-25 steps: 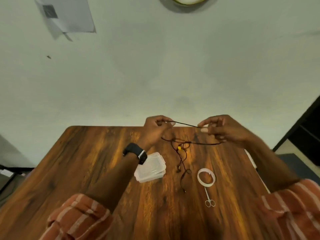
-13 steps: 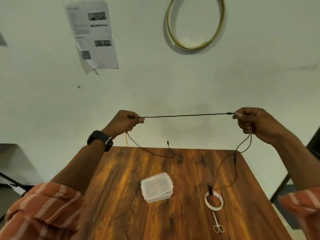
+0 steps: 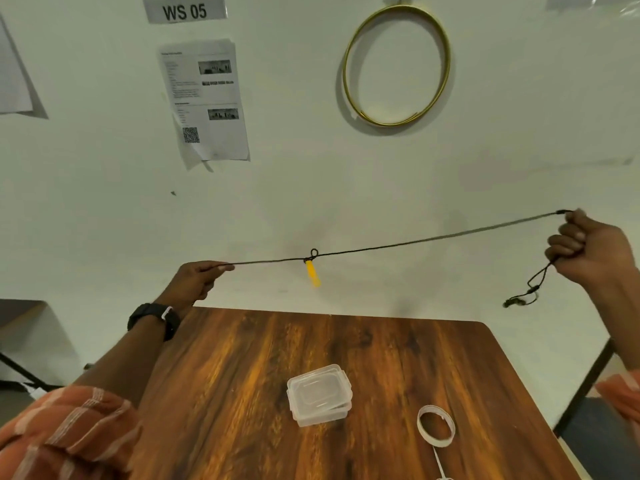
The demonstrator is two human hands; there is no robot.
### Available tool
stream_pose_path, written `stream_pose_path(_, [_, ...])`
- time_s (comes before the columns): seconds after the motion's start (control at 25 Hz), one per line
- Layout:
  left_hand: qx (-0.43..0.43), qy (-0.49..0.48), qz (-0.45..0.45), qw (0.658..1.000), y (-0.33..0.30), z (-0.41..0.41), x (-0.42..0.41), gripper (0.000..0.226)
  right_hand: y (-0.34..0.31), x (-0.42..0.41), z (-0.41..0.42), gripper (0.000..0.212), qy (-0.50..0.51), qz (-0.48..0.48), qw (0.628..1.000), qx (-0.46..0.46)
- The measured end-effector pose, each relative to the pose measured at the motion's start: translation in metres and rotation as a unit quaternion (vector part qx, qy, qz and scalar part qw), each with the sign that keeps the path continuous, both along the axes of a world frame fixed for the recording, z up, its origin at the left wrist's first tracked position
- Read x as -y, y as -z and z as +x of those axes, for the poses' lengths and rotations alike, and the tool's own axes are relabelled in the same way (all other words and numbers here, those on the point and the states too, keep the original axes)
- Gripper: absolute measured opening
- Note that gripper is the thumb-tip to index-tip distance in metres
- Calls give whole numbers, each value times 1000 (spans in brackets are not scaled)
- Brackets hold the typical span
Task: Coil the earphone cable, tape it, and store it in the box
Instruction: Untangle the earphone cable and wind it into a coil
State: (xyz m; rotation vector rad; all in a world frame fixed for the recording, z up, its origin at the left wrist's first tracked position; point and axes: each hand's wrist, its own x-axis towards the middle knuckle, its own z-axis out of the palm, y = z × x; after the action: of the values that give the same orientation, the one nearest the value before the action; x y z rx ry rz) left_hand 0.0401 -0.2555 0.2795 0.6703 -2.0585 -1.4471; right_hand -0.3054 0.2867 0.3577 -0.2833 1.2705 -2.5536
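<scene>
A thin black earphone cable (image 3: 408, 244) is stretched taut in the air above the table, running from my left hand (image 3: 195, 280) up to my right hand (image 3: 588, 252). Both hands pinch it. A small loop knot and a yellow piece (image 3: 312, 271) hang at its middle. A short end with an earbud dangles below my right hand. On the table stand a clear plastic box (image 3: 320, 393) with its lid on and a white tape roll (image 3: 435, 425).
Small scissors (image 3: 440, 467) lie at the bottom edge, just below the tape. The wooden table (image 3: 221, 393) has its far edge against a pale wall with papers and a gold hoop (image 3: 396, 65). The table's right edge drops off beside a dark leg.
My hands have moved far apart and upward, pulling the cable from a slack tangle over the table into one long taut line. The view has tilted up.
</scene>
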Motion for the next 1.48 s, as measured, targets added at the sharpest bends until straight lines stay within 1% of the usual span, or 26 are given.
stream_pose_path(0.12, [-81, -62, 127, 987, 4, 8, 20, 24, 15, -18, -20, 57, 65, -1, 996, 55])
stream_pose_path(0.2, [-133, -98, 216, 962, 0, 12, 29, 24, 26, -25, -26, 64, 96, -5, 992, 84])
stream_pose_path(0.32, [-146, -131, 275, 941, -10, 12, 29, 23, 34, -14, -12, 48, 99, 36, 988, 114])
stream_pose_path(0.4, [-153, -62, 307, 937, -29, 2, 14, 29, 37, 6, 7, 38, 8, 122, 987, 106])
stream_pose_path(0.44, [-162, -7, 319, 934, -43, -5, 3, 30, 39, 19, 20, 27, -40, 184, 979, 83])
stream_pose_path(0.48, [-168, 46, 320, 931, -58, -13, -11, 30, 44, 32, 33, 14, -73, 258, 962, 52])
stream_pose_path(0.52, [-170, 89, 309, 932, -73, -22, -24, 30, 51, 45, 42, 8, -92, 335, 938, 14])
stream_pose_path(0.64, [-141, 166, 244, 945, -113, -42, -60, 30, 71, 78, 71, 12, -137, 493, 854, -91])
stream_pose_path(0.68, [-126, 184, 222, 949, -125, -47, -70, 34, 79, 87, 78, 11, -148, 538, 821, -124])
stream_pose_path(0.76, [-113, 230, 191, 947, -145, -52, -91, 38, 92, 105, 89, 10, -163, 632, 724, -224])
stream_pose_path(0.8, [-117, 256, 184, 942, -154, -54, -102, 37, 94, 118, 98, 23, -159, 646, 692, -280])
stream_pose_path(0.84, [-123, 281, 180, 935, -163, -56, -113, 36, 94, 132, 110, 49, -161, 630, 687, -325])
stream_pose_path(0.88, [-132, 303, 175, 927, -172, -58, -123, 34, 92, 151, 125, 76, -181, 576, 714, -355])
stream_pose_path(0.92, [-142, 321, 171, 920, -179, -61, -133, 33, 89, 171, 142, 99, -218, 508, 753, -357])
stream_pose_path(0.96, [-153, 331, 167, 916, -186, -64, -140, 32, 88, 192, 159, 115, -257, 457, 777, -349])
stream_pose_path(1.0, [-163, 332, 164, 915, -191, -67, -145, 31, 91, 210, 172, 119, -283, 427, 788, -341])
stream_pose_path(1.04, [-173, 324, 163, 916, -195, -67, -146, 30, 96, 224, 181, 112, -305, 406, 796, -330])
stream_pose_path(1.16, [-203, 292, 173, 919, -198, -58, -131, 26, 115, 236, 194, 57, -436, 302, 811, -247])
stream_pose_path(1.2, [-212, 285, 184, 917, -195, -53, -124, 24, 120, 234, 200, 52, -476, 263, 809, -224])
stream_pose_path(1.24, [-221, 280, 198, 913, -191, -48, -117, 22, 123, 237, 208, 56, -486, 240, 811, -218])
stream_pose_path(1.28, [-227, 281, 214, 907, -187, -44, -111, 21, 122, 242, 219, 68, -452, 252, 825, -226])
stream_pose_path(1.32, [-228, 288, 229, 901, -182, -41, -108, 21, 121, 251, 230, 85, -376, 294, 845, -242])
stream_pose_path(1.36, [-224, 295, 238, 898, -179, -39, -107, 22, 118, 263, 239, 105, -271, 342, 864, -249])
stream_pose_path(1.4, [-219, 303, 240, 896, -177, -38, -108, 22, 115, 274, 246, 120, -192, 365, 876, -249])
stream_pose_path(1.44, [-214, 310, 238, 895, -177, -36, -110, 23, 113, 286, 249, 128, -168, 358, 885, -246])
stream_pose_path(1.48, [-211, 316, 232, 895, -178, -34, -113, 25, 110, 295, 251, 126, -194, 330, 894, -234])
